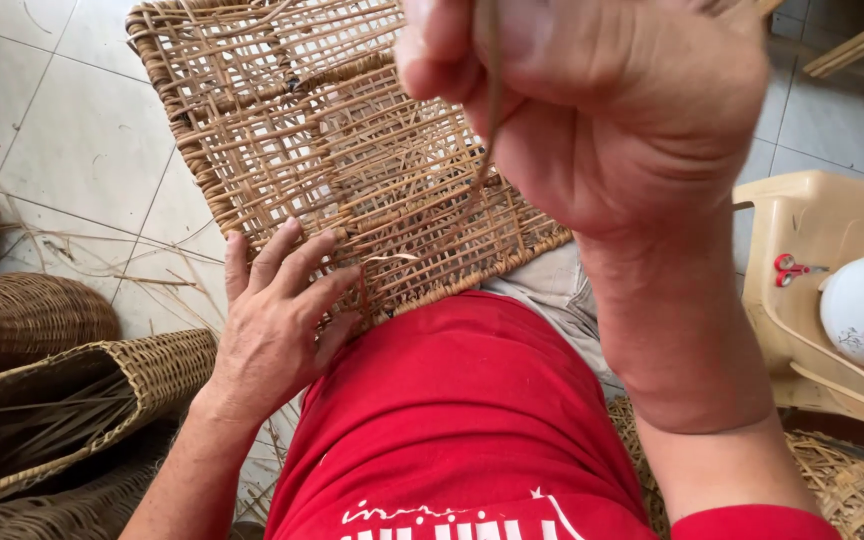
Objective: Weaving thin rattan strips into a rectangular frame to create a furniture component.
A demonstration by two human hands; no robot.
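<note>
Right hand (602, 110), top center, is pinching a cane strand (490, 90) in closed fingers, pulling it from the woven panel (352, 150); left hand (277, 320) is lying open, pressing the panel's lower edge.

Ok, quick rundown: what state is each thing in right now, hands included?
Woven rattan panel: lying across the lap, open lattice, loose strand ends at the near edge.
Rattan strip: pulled taut up from the panel.
Right hand: closed in a fist on the strip, raised.
Left hand: flat, fingers spread, pressing the panel's near edge.
Woven basket: on its side, strips inside.
Red scissors: closed, lying on the plastic chair.
</note>
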